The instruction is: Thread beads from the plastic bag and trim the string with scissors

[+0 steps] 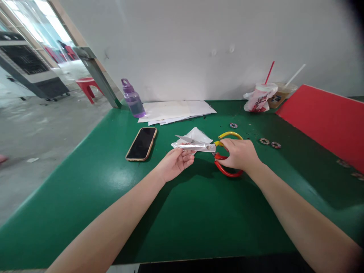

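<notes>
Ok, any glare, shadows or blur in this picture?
Head view: pale glare on the green table below the phone; head view: a dark shadow below the scissors; head view: the upper-left window washed out and soft; head view: the top-right corner darkened.

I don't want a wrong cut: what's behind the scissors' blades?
Part of a white, plastic-looking piece shows behind the scissors; whatever the scissors and left hand cover can't be seen.

phone (141,144) lying on the left, purple bottle (135,102) standing beyond it, white papers (176,110) just beside, drink cups (258,98) far right, red board (327,121) right of those!
</notes>
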`<state>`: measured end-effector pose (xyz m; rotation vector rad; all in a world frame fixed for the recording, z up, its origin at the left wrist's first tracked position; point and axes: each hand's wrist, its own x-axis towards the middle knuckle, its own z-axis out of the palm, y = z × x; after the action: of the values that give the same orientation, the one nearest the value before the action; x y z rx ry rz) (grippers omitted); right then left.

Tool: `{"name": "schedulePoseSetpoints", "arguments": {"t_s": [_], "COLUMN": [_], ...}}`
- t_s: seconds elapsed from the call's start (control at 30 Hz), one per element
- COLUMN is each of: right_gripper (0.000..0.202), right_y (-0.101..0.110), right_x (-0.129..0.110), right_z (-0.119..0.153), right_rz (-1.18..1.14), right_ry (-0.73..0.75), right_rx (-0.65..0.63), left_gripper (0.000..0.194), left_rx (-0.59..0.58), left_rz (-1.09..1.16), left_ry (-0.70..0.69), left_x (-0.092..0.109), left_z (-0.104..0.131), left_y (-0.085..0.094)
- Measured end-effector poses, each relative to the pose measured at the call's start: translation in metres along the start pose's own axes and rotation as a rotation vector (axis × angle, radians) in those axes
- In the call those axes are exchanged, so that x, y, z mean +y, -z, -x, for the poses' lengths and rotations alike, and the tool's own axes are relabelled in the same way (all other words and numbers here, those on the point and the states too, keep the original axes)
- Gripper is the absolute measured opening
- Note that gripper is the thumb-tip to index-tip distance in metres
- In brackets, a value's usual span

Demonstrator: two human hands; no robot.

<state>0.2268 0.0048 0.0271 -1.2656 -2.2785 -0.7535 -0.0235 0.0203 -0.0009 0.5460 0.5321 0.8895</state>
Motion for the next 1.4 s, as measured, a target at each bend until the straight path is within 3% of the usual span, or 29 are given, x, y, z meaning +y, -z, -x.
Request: {"name": "schedulePoseSetpoints", "arguments": {"t_s": [0.2,0.33,0.5,0.63,0.8,0.97,1.13,1.4], "right_gripper": [0.038,0.026,0.029,0.027,0.03,0.03,0.05,0.036], "right_y": [-0.002,-0.004,-0.007,-0.01,-0.017,-0.023,-0.017,-0.004], "right_x": [0.001,0.001,0.001,0.0,0.0,-0.003,-0.008,-0.004], "right_z": [0.0,0.001,0.003,0.003,-0.002,-0.005,-0.009,-0.005], "right_rz": [-0.01,0.049,0.049,-0.042,-0.382,-0.559,-0.394,-0.244], "right_ry": [0.006,0.014,-0.03,-0.172,-0.407,-0.523,-0.43,-0.194], "right_rx": [-0.021,0.064,0.171,0.159,0.064,0.06,0.065,0.192], "left_gripper": [0.027,0.026,0.026,0.026,0.025,0.027,0.028,0.028], "left_rx": [-0.017,-0.02,-0.015,0.004,0.004,0.001,-0.05,-0.147], "left_rz": [0.029,0.032,0.019,0.012,0.004,-0.012,-0.011,0.0], "left_ry": [0.018,0.027,0.006,-0.009,-0.057,-0.103,-0.146,-0.18], "left_x": [0.0,0.002,0.004,0.004,0.004,0.004,0.004,0.004], "left_z": [0.001,0.002,0.003,0.002,0.001,0.001,0.002,0.001], "left_y": [-0.001,-0.004,-0.007,-0.007,-0.006,-0.005,-0.004,-0.002]}}
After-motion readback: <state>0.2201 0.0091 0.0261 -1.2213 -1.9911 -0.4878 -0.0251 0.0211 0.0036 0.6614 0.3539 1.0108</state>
